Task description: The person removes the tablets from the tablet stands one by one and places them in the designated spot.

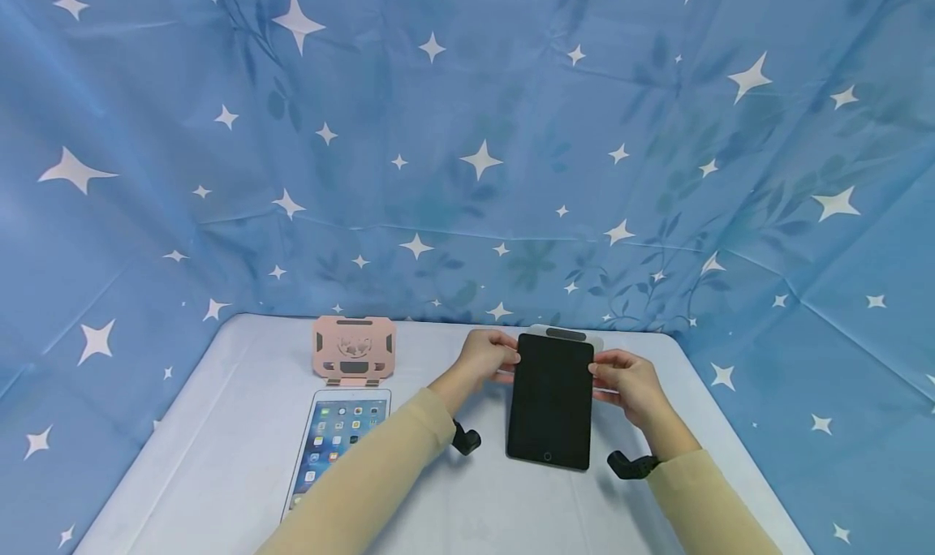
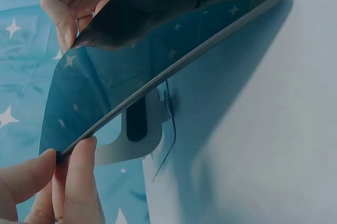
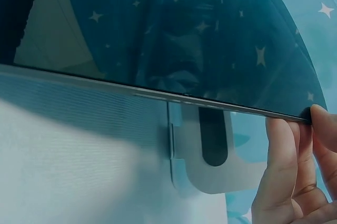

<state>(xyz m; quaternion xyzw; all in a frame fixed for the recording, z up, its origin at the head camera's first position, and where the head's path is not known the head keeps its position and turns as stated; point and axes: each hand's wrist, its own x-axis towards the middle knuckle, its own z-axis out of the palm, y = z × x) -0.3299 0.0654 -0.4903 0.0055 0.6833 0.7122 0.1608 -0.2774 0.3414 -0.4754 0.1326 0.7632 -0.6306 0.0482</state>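
- A blue cloth with white stars (image 1: 467,133) hangs behind and on both sides of a table with a pale cover (image 1: 219,425).
- On the right half of the table, a dark tablet (image 1: 551,399) with a black screen is held between the two hands. Its near edge, the one with the round button, is low by the table, and its far end is raised (the wrist views show open space under it).
- The left hand (image 1: 485,357) pinches the left edge of the tablet near the far corner. In the left wrist view, the thumb and fingers (image 2: 79,176) close on the thin rim.
- The right hand (image 1: 626,381) pinches the right edge in the same way. Its fingers (image 3: 281,166) lie under the rim and the thumb is on top.
- Just behind the tablet stands a grey stand (image 1: 566,335) with a dark slot, at the far edge of the table. I cannot tell if the tablet touches it.
- On the left side, well apart, a pink stand (image 1: 354,348) stands upright, and a white tablet (image 1: 338,441) with a lit screen lies flat just in front of it.
- Both arms wear beige sleeves (image 1: 380,474).
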